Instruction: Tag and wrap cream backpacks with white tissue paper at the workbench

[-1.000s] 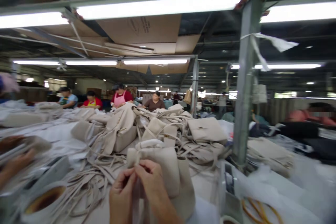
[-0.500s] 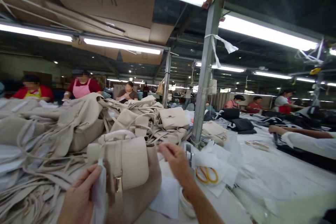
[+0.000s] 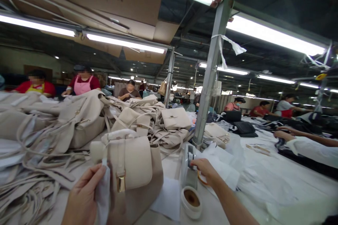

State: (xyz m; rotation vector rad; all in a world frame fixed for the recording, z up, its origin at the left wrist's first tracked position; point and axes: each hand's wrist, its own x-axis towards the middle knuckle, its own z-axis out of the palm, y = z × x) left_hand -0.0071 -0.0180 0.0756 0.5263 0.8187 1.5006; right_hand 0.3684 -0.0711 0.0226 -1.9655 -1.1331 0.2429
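A beige bag (image 3: pixel 137 163) with a flap and a gold buckle stands upright in front of me. My left hand (image 3: pixel 86 191) pinches a white strip (image 3: pixel 102 193) at the bag's left side. To the right of the bag, my right hand (image 3: pixel 206 170) is at a grey tape dispenser (image 3: pixel 189 175), its fingertips at the dispenser's upper right edge; whether they grip anything is too small to tell. Yellow-handled scissors (image 3: pixel 202 179) lie partly hidden under that hand. A white roll (image 3: pixel 191 202) with a brown core sits just below the dispenser.
Piled beige bags (image 3: pixel 84 119) and straps (image 3: pixel 34 190) cover the left and back. A metal post (image 3: pixel 211 70) rises behind the dispenser. Clear plastic (image 3: pixel 264 182) lies to the right, where another person's hands (image 3: pixel 283 134) touch black material. Several people work farther back.
My right hand has moved from beside the bag's upper right edge rightward and down to the dispenser, covering part of the scissors. My left hand keeps its pinch on the strip.
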